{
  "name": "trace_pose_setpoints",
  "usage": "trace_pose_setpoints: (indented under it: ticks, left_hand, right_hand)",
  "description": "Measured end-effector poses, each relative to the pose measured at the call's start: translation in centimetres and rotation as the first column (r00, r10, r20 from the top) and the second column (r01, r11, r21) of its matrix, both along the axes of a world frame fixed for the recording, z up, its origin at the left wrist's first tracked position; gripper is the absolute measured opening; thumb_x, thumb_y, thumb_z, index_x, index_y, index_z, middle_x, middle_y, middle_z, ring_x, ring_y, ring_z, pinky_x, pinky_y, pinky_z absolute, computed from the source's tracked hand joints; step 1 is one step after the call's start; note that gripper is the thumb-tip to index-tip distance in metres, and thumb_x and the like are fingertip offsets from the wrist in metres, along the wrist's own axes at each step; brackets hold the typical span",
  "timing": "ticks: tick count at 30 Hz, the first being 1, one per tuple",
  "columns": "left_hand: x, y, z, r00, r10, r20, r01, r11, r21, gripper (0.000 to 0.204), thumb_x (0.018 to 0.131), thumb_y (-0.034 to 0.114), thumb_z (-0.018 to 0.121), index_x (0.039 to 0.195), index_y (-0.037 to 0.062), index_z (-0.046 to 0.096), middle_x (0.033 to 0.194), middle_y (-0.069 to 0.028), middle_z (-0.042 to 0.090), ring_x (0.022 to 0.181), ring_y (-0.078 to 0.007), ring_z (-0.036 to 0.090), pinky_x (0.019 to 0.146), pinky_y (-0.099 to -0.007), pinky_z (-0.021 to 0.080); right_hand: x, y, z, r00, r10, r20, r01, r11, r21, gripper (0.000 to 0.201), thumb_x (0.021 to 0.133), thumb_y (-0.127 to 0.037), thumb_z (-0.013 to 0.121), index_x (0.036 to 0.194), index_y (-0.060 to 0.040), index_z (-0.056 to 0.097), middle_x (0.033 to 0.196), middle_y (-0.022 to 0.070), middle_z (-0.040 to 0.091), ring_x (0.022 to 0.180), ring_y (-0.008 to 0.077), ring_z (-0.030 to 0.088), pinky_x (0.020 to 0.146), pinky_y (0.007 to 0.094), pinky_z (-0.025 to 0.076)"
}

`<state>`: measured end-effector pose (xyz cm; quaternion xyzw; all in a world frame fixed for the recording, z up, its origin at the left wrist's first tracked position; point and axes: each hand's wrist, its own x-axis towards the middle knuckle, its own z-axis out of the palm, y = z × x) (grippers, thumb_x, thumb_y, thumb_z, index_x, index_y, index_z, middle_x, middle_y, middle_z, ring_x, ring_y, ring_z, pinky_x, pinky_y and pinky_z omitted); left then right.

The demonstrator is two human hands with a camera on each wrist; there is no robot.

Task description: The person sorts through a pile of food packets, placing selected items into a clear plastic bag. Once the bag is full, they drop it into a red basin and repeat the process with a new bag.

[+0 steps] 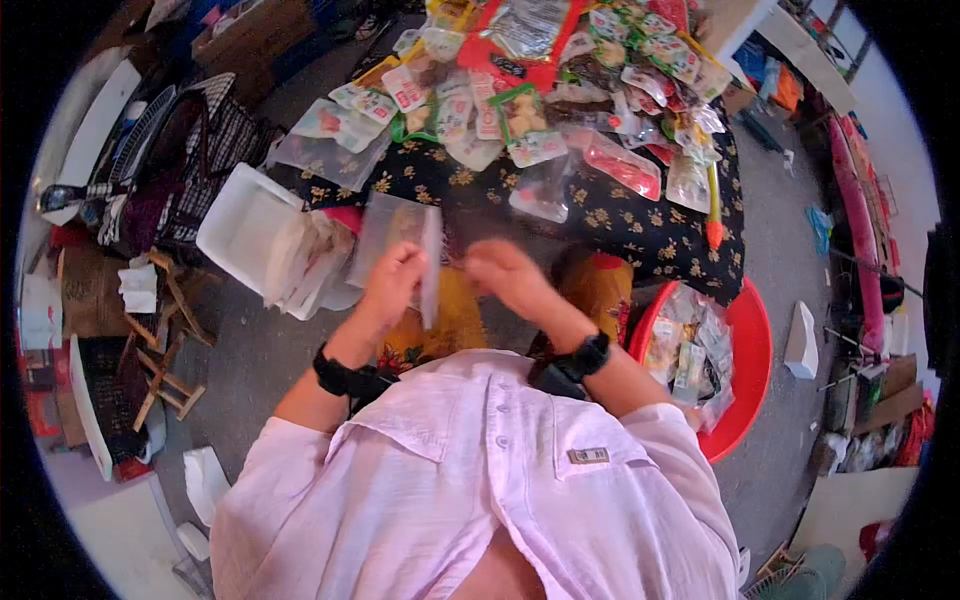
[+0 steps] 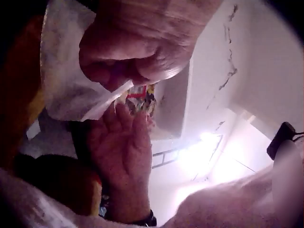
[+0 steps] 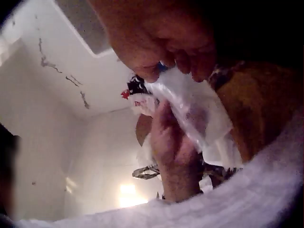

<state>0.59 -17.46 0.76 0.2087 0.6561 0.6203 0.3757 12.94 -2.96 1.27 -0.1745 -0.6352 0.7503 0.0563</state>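
Observation:
My left hand [image 1: 395,282] pinches a clear plastic bag [image 1: 431,262] by its edge, and the bag stands upright above the lap. In the left wrist view the curled fingers of this hand cover part of the bag [image 2: 64,71]. Just right of the bag, my right hand [image 1: 512,280] is blurred. The left wrist view shows that right hand [image 2: 124,154] with its palm exposed and fingers extended, nothing gripped. In the right wrist view its fingertips come close over the bag's edge [image 3: 190,97].
A flowered dark cloth [image 1: 450,180] ahead bears many food packets and a red pouch [image 1: 500,72]. At left a white foam box [image 1: 245,225] leans beside a stack of clear bags [image 1: 315,260]. A red basin [image 1: 755,350] with packets stands at right, a wooden folding stool [image 1: 165,345] far left.

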Motion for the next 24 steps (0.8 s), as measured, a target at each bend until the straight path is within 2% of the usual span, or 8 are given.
trace_pose_setpoints:
  ticks: [2, 5, 9, 15, 17, 19, 21, 24]
  left_hand:
    - [1.5, 1.2, -0.6, 0.985, -0.135, 0.107, 0.13, 0.99, 0.054, 0.009, 0.082, 0.012, 0.042, 0.082, 0.0062, 0.048, 0.071, 0.0009, 0.049, 0.061, -0.007, 0.043, 0.057, -0.021, 0.037]
    - [2.2, 2.2, -0.9, 0.988, -0.107, 0.115, 0.102, 0.994, 0.042, 0.01, 0.082, 0.012, 0.042, 0.083, 0.005, 0.049, 0.071, 0.0006, 0.049, 0.063, -0.0074, 0.044, 0.058, -0.0211, 0.037]
    - [2.6, 2.9, -0.4, 0.976, -0.213, -0.041, 0.211, 0.976, -0.054, 0.008, 0.079, 0.008, 0.043, 0.083, 0.0041, 0.049, 0.071, 0.0003, 0.049, 0.063, -0.0078, 0.044, 0.058, -0.0203, 0.037]
    - [2.9, 3.3, -0.8, 0.991, -0.135, 0.004, 0.135, 0.989, -0.057, 0.004, 0.078, 0.008, 0.044, 0.078, 0.0055, 0.048, 0.066, 0.0011, 0.046, 0.06, -0.0076, 0.042, 0.056, -0.0204, 0.037]
    - [2.6, 3.3, -1.1, 0.99, -0.084, 0.11, 0.086, 0.996, -0.012, 0.004, 0.078, 0.008, 0.045, 0.079, 0.0062, 0.048, 0.066, 0.0012, 0.046, 0.06, -0.0078, 0.043, 0.055, -0.0209, 0.037]
    - [2.5, 3.1, -1.4, 0.98, -0.053, 0.191, 0.05, 0.999, 0.018, 0.004, 0.078, 0.009, 0.045, 0.079, 0.0066, 0.048, 0.068, 0.0011, 0.047, 0.061, -0.0081, 0.043, 0.056, -0.0215, 0.037]
    - [2.5, 3.1, -1.6, 0.969, -0.04, 0.244, 0.032, 0.999, 0.038, 0.005, 0.078, 0.009, 0.045, 0.081, 0.0068, 0.048, 0.07, 0.0008, 0.047, 0.062, -0.0085, 0.044, 0.057, -0.0222, 0.038]
    - [3.0, 3.3, -1.0, 0.983, -0.078, 0.164, 0.077, 0.997, 0.014, 0.009, 0.078, 0.01, 0.046, 0.082, 0.0042, 0.051, 0.071, -0.0003, 0.051, 0.061, -0.0077, 0.046, 0.056, -0.0208, 0.038]
  right_hand:
    - [-0.8, -1.4, 0.3, 0.999, 0.041, 0.017, -0.039, 0.995, -0.09, 0.026, 0.079, -0.022, 0.052, 0.096, -0.0024, 0.048, 0.083, 0.0027, 0.052, 0.07, 0.0096, 0.05, 0.057, 0.0236, 0.043]
    - [-0.7, -1.0, 0.1, 0.995, 0.01, 0.099, 0.013, 0.973, -0.232, 0.023, 0.081, -0.023, 0.05, 0.091, -0.0026, 0.048, 0.081, 0.0032, 0.052, 0.069, 0.0103, 0.051, 0.056, 0.0231, 0.043]
    - [-0.2, -1.2, 0.0, 0.991, -0.051, 0.127, 0.093, 0.932, -0.351, 0.02, 0.081, -0.023, 0.048, 0.086, -0.0032, 0.049, 0.077, 0.0038, 0.053, 0.066, 0.012, 0.053, 0.055, 0.0225, 0.043]
    - [-0.3, -0.6, -1.8, 0.985, -0.123, 0.12, 0.143, 0.973, -0.181, 0.016, 0.08, -0.019, 0.046, 0.08, -0.0034, 0.051, 0.072, 0.0035, 0.052, 0.062, 0.0117, 0.051, 0.05, 0.0247, 0.043]
    - [-0.2, 0.2, -3.5, 0.989, -0.045, -0.141, 0.082, 0.961, 0.263, 0.016, 0.08, -0.019, 0.046, 0.079, -0.0035, 0.051, 0.071, 0.0034, 0.052, 0.061, 0.0113, 0.05, 0.049, 0.0246, 0.043]
    - [-0.1, 0.0, -2.5, 0.984, -0.076, -0.163, 0.112, 0.967, 0.231, 0.016, 0.08, -0.019, 0.047, 0.078, -0.0036, 0.051, 0.071, 0.0031, 0.052, 0.06, 0.0111, 0.05, 0.049, 0.0241, 0.042]
    - [0.1, -0.5, -1.0, 0.974, -0.211, 0.084, 0.226, 0.937, -0.268, 0.015, 0.08, -0.018, 0.048, 0.078, -0.0036, 0.051, 0.07, 0.0026, 0.052, 0.059, 0.0109, 0.05, 0.049, 0.0231, 0.042]
    - [0.3, -0.7, -0.9, 0.98, -0.196, 0.045, 0.2, 0.975, -0.094, 0.014, 0.079, -0.017, 0.05, 0.078, -0.0027, 0.052, 0.069, 0.0028, 0.053, 0.058, 0.0106, 0.05, 0.05, 0.0228, 0.042]
